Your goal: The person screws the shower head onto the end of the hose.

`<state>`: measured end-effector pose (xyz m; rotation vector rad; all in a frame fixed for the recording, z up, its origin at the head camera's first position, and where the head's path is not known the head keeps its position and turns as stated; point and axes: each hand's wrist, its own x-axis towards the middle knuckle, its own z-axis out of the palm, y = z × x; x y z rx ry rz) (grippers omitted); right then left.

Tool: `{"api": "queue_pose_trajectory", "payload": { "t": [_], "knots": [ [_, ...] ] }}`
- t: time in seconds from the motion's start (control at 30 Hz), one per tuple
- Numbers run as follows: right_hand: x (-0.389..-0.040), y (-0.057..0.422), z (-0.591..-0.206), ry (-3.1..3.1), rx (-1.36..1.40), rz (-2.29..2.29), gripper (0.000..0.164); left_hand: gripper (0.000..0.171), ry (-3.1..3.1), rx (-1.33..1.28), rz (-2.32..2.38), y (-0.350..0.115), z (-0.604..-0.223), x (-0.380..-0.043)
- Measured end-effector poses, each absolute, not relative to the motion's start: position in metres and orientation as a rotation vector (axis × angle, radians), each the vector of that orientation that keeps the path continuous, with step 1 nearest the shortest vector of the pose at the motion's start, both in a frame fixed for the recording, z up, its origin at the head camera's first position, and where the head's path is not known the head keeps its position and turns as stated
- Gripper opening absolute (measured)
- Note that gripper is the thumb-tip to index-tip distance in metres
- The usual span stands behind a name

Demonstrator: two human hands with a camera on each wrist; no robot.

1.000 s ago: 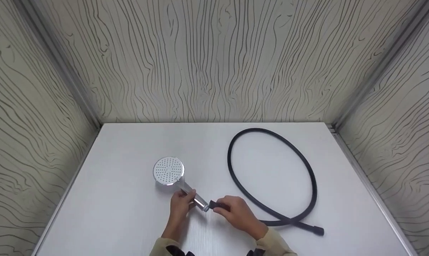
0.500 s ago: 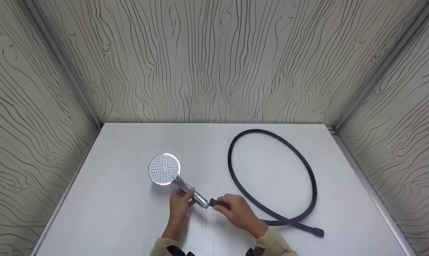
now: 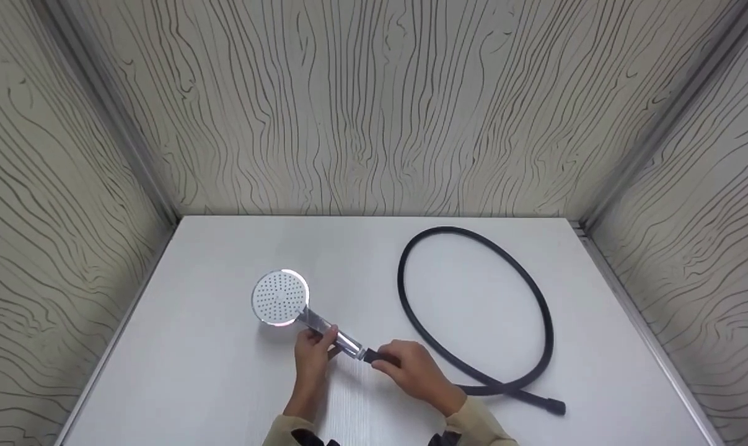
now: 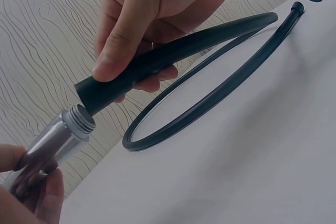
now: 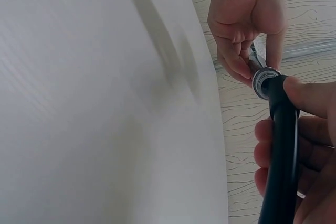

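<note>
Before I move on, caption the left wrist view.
Left hand grips threaded shower handle; right hand holds black hose end beside it.

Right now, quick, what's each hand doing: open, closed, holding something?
Left hand: closed, holding the shiny silver, round-faced shower head by its handle.
Right hand: closed, holding the smooth, flexible black hose near one end.

No text, label, brand, number or sign is readable.

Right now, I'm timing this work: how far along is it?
Done: the left hand grips the shower head, the right hand the black hose. In hand: the hose end is close to the threads. Left, probably: screwing it on, since the threads show bare.
</note>
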<state>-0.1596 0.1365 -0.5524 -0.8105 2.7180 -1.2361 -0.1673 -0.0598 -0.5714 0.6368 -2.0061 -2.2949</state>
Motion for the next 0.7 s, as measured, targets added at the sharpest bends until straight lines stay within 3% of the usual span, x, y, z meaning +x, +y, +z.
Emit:
{"api": "queue_pose_trajectory", "payload": {
  "t": [0.7],
  "knots": [
    [-0.1615,0.1319,-0.5579,2.761,-0.769,-1.187,0.020,0.047,-1.998,0.584,-2.265,-0.0511,-0.5722,-0.1636]
  ]
}}
